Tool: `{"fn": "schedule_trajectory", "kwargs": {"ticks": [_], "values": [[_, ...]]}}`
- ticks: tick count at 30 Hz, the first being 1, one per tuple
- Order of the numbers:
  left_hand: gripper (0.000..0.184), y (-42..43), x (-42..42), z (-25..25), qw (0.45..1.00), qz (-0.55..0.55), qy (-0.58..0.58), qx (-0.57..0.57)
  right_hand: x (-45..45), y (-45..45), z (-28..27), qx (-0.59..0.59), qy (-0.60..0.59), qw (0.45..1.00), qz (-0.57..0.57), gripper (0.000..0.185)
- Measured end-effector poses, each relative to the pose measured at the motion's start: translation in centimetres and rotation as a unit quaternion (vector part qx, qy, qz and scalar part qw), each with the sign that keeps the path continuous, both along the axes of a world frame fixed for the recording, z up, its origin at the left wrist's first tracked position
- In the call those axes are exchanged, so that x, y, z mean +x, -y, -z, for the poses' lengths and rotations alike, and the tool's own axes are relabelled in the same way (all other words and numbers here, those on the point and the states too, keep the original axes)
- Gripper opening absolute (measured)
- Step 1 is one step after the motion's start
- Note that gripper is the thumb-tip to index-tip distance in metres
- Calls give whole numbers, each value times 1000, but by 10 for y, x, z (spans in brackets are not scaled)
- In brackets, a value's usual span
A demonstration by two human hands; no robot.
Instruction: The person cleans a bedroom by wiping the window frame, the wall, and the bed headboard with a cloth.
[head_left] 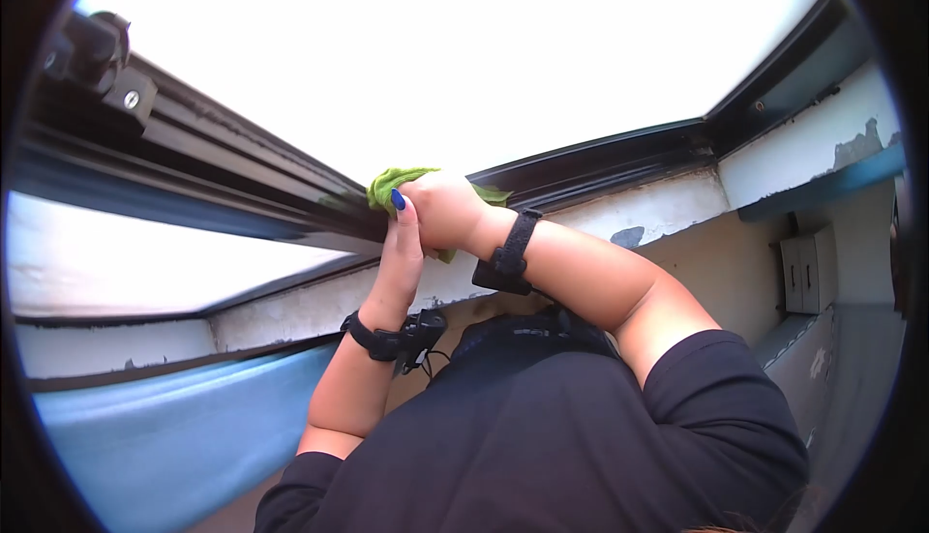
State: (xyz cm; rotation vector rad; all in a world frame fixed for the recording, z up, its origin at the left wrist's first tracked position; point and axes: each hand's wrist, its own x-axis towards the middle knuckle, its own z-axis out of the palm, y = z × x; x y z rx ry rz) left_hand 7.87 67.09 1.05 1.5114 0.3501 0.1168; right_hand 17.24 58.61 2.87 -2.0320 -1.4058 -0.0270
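A green cloth [387, 185] is bunched against the corner of the dark window frame [281, 170], where the upright meets the lower rail. My right hand [447, 209] is closed over the cloth, and green folds stick out on both sides of it. Close beside it, my left hand [406, 233] grips the cloth from the left, its thumb with a blue nail pointing up. The other fingers of my left hand are hidden behind the thumb and my right hand. Each wrist wears a black strap with a small device.
Bright glare fills the window opening [503, 59]. A lock fitting [132, 98] sits on the frame at upper left. Below runs a white sill [639, 214] with chipped paint. A blue curtain-like surface [184, 427] is at lower left, and a pale cabinet [808, 272] is at right.
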Motion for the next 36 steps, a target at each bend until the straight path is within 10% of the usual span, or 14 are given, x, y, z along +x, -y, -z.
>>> {"fn": "schedule_trajectory", "kwargs": {"ticks": [23,27,30,32,33,35,36], "values": [[78,243,179,-51,964,206,-88,142,155,262,25,175,155,958,166,7],[79,279,206,-41,960,211,-68,169,180,296,63,219,-20,954,205,5],[82,291,214,-47,942,264,-89,188,179,300,62,427,-262,849,171,8],[76,293,216,-50,942,250,-98,203,173,299,47,581,-571,580,-24,12],[76,293,216,-48,941,253,-96,204,178,302,57,584,-568,580,-22,12],[72,290,216,-45,947,221,-96,214,195,308,85,449,-357,815,78,10],[72,287,215,-49,946,225,-93,215,191,308,73,451,-353,816,81,10]]}}
